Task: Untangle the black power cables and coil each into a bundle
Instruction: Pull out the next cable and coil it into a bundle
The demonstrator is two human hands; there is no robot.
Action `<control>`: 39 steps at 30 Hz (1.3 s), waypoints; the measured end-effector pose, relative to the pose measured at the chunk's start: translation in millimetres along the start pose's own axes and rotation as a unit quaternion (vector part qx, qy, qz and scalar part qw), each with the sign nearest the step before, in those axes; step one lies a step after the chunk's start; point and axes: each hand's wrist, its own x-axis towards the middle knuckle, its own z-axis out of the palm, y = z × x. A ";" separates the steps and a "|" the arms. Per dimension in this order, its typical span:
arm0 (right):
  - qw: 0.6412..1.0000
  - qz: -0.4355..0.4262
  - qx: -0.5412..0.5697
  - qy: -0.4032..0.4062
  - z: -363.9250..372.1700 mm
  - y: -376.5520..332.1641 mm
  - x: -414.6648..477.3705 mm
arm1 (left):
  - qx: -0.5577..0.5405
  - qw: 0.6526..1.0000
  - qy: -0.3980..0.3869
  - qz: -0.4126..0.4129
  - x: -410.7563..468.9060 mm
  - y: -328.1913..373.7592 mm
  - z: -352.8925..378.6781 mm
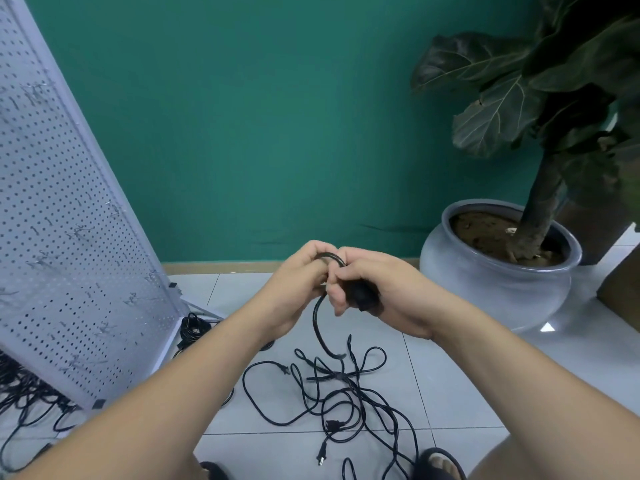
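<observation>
Right hand is clamping the plug, left hand pinching the cable beside it, likely bending a first loop above the tangle.

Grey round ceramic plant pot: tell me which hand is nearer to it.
Right. Both hands grip a black power cable; the right hand is left of the grey round ceramic plant pot in the picture, the left hand farther left still.

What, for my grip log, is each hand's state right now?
Left hand: closed, gripping the loop of a black power cable.
Right hand: closed, holding the same cable's plug end.
</observation>
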 end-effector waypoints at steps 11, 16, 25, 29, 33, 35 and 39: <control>0.989 -0.004 0.148 0.002 28.5 -6.4 11.6 | 0.177 0.975 0.086 0.103 -1.0 0.7 34.3; 0.974 -0.094 0.125 0.166 8.4 -6.4 34.0 | 0.259 0.965 -0.001 -0.033 -15.1 -28.6 48.9; 0.919 -0.079 -0.258 0.286 -44.8 10.7 51.0 | 0.289 0.957 -0.004 0.024 -15.1 -19.9 34.0; 0.903 -0.014 -0.357 0.237 -50.6 21.7 50.7 | 0.219 0.975 0.009 0.043 -10.4 -12.5 10.5; 0.903 0.017 -0.392 0.178 -40.7 24.6 46.9 | 0.177 0.980 0.025 0.082 -7.1 0.9 -10.8; 0.922 0.022 -0.361 0.140 -30.0 23.0 40.0 | 0.183 0.977 0.020 0.111 -4.4 7.2 -23.0; 0.982 0.062 -0.171 0.042 -7.8 17.8 26.7 | 0.150 0.978 0.039 0.137 -1.9 15.0 -41.3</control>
